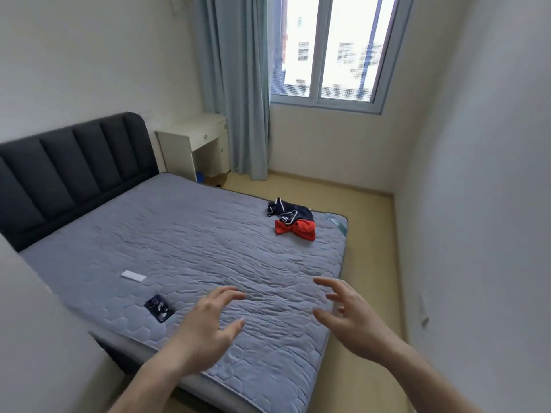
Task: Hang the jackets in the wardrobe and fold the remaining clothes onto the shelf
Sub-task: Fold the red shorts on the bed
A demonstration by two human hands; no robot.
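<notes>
A crumpled navy garment with white stripes (290, 211) lies near the far right corner of the grey quilted mattress (185, 234). A bunched red garment (298, 229) touches its near side. My left hand (208, 326) and my right hand (347, 317) hover above the mattress's near end, fingers spread and empty, well short of the clothes. No wardrobe or shelf is in view.
A dark phone (159, 308) and a small white flat object (133, 276) lie on the mattress's left side. A dark padded headboard (74, 168) is at the left, a cream desk (193, 141) beside blue-grey curtains (238, 84) and a window. Wooden floor runs along the right wall.
</notes>
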